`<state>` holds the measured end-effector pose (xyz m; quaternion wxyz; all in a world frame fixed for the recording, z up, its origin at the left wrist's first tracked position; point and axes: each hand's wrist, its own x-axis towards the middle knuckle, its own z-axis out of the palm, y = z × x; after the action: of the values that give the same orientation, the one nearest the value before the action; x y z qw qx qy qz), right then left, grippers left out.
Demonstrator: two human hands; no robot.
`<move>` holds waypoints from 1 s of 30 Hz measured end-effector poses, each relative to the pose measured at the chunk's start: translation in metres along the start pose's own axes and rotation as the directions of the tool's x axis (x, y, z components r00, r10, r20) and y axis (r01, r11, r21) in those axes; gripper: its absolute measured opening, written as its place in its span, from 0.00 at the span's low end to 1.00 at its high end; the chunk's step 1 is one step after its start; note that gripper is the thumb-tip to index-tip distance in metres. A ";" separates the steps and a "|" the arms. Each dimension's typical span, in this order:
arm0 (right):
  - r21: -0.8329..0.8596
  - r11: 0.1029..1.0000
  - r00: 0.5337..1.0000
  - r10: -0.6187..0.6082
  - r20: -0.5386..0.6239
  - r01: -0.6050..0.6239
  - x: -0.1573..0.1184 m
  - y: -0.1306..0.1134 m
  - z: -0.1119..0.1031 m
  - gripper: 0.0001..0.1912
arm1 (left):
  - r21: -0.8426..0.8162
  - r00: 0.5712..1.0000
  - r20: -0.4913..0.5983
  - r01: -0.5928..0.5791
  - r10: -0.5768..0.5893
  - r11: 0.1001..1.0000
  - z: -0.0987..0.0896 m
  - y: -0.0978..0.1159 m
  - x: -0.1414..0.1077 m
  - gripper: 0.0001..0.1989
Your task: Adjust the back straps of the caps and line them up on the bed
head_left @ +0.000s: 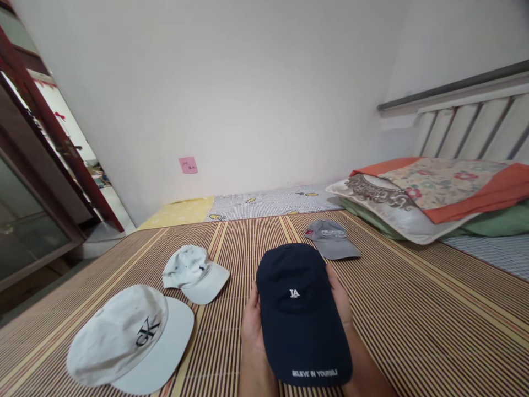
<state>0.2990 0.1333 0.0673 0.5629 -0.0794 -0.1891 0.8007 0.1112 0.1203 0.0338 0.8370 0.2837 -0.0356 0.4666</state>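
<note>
Head view: a navy fabric baseball cap [301, 314] with white lettering is held at lower centre of the frame, gripped at its sides by the left hand [253, 325] and right hand [341, 300], above a striped woven bamboo mat [433, 309]. Two white caps [124, 339] [194, 273] are noted at lower left, a grey cap [333, 239] just above centre.

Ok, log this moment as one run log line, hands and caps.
left hand: holds navy cap | right hand: holds navy cap | on striped mat: two white caps, grey cap
</note>
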 end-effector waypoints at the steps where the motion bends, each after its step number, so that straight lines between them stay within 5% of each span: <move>1: -0.008 1.000 1.000 -0.002 0.010 0.002 0.000 0.000 -0.002 0.30 | 0.001 1.000 -0.002 -0.013 0.013 1.000 -0.003 0.001 -0.001 0.32; 7: -0.073 0.996 0.995 -0.041 0.089 0.047 -0.006 0.009 0.005 0.29 | 0.036 0.999 -0.025 -0.021 0.022 0.999 0.000 0.004 -0.003 0.33; 18: -0.032 0.999 0.998 -0.023 0.063 0.025 -0.013 0.024 0.040 0.33 | 0.086 0.996 -0.085 0.007 0.000 0.996 0.003 0.006 -0.006 0.33; 30: -0.134 0.991 0.997 0.019 0.077 -0.008 -0.005 0.016 0.023 0.37 | 0.105 0.992 -0.091 -0.083 0.093 0.991 -0.005 0.019 -0.016 0.35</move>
<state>0.2788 0.1193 0.0813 0.5431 -0.0869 -0.2633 0.7926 0.0860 0.1184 0.0333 0.8010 0.3010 0.0155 0.5172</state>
